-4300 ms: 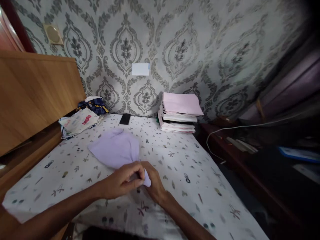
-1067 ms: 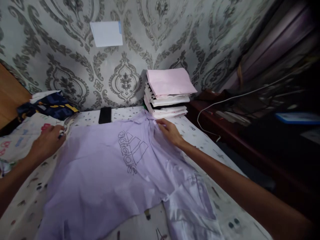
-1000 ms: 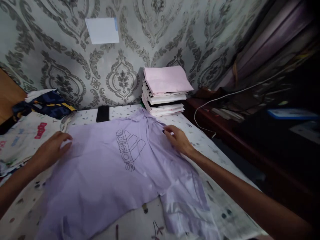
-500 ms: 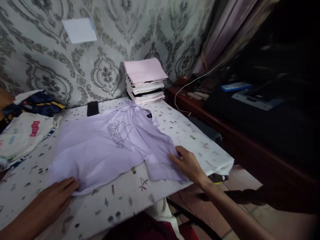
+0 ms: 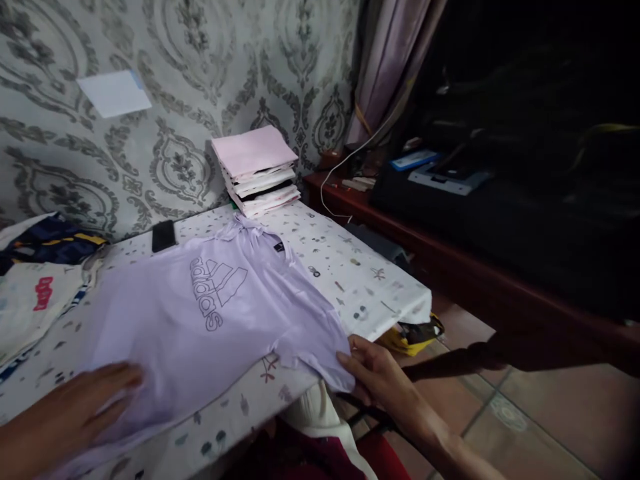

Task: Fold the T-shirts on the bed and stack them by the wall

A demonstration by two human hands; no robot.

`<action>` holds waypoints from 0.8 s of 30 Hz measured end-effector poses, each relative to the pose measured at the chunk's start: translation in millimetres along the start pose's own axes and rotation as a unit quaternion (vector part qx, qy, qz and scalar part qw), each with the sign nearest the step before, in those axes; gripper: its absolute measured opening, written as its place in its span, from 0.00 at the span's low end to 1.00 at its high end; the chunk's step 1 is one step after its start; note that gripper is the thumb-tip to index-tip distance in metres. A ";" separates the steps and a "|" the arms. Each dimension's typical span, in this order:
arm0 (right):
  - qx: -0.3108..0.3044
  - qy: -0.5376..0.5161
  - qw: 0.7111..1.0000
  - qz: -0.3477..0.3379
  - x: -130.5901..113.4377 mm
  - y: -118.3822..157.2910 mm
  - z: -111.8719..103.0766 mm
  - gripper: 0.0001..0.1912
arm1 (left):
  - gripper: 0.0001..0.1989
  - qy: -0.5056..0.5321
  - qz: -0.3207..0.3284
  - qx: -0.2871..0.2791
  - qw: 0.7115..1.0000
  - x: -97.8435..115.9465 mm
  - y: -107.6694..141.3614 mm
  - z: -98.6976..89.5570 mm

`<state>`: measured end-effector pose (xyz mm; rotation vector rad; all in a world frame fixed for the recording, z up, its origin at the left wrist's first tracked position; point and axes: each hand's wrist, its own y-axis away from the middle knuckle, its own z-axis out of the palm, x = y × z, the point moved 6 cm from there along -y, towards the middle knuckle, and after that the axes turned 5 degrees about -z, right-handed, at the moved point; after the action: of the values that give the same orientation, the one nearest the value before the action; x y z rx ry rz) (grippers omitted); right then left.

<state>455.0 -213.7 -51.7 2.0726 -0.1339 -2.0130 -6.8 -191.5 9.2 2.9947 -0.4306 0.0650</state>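
Observation:
A lilac T-shirt [image 5: 165,333] with an outlined adidas logo lies spread on the patterned tablecloth [image 5: 370,293], its neck toward the back. My right hand [image 5: 377,373] pinches the sleeve end at the table's near right edge, thumb and fingers closed on the fabric. Blurred by motion, my left hand [image 5: 95,407] rests on or just over the shirt's lower left part, fingers stretched out; whether it touches the cloth I cannot tell.
A stack of folded clothes [image 5: 257,167] stands at the back by the wall, near a black phone [image 5: 164,235]. Loose clothes [image 5: 40,293] lie at the left. A dark red wooden cabinet [image 5: 425,260] with a white cable [image 5: 325,193] is on the right.
The view has swung to the right. My right hand has closed on the sleeve and drawn it toward me, past the table edge. My left hand has moved over the shirt's lower part.

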 end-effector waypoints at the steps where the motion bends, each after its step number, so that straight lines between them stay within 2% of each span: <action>1: -0.001 0.004 1.000 0.000 5.6 0.8 0.4 0.29 | 0.19 0.049 -0.002 0.000 0.999 25.4 -26.1 -12.4; 3: 0.007 0.017 1.000 -0.006 11.6 2.0 -0.4 0.27 | 0.19 0.136 0.028 -0.048 0.989 88.4 -83.3 -30.6; 4: 0.017 0.030 0.999 -0.015 11.9 2.5 -1.6 0.26 | 0.19 0.165 0.049 -0.046 0.984 120.7 -112.9 -39.8; 6: 0.037 0.067 0.996 -0.042 8.8 3.6 -3.5 0.23 | 0.18 0.187 0.096 -0.019 0.978 177.9 -169.1 -50.3; 8: 0.059 0.105 0.990 -0.078 3.4 5.0 -3.6 0.21 | 0.16 0.153 0.120 0.041 0.980 216.0 -217.5 -50.9; 10: 0.081 0.116 0.983 -0.113 -1.6 6.9 -2.2 0.20 | 0.14 0.117 0.120 0.040 0.985 236.3 -255.3 -38.9; 12: 0.087 0.083 0.984 -0.129 -2.9 8.8 1.1 0.19 | 0.13 0.127 0.108 -0.026 0.986 244.9 -280.6 -23.3; 15: 0.054 -0.008 0.991 -0.119 -1.3 10.7 8.0 0.21 | 0.12 0.225 0.081 -0.161 0.958 253.0 -295.8 -10.0; 17: 0.033 -0.057 0.991 -0.117 -2.3 12.1 8.5 0.22 | 0.11 0.292 0.069 -0.213 0.930 262.1 -298.6 -11.6; 20: 0.016 -0.100 0.990 -0.103 -3.1 13.2 2.1 0.23 | 0.11 0.354 0.052 -0.235 0.904 279.9 -304.6 -19.1; 24: 0.008 -0.126 0.987 -0.102 -5.4 14.3 -10.0 0.22 | 0.10 0.424 0.056 -0.233 0.874 307.7 -319.1 -24.7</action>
<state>466.2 -225.1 -42.9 1.8999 0.0183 -2.3982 377.9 29.9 17.3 2.1679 -0.4159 1.0604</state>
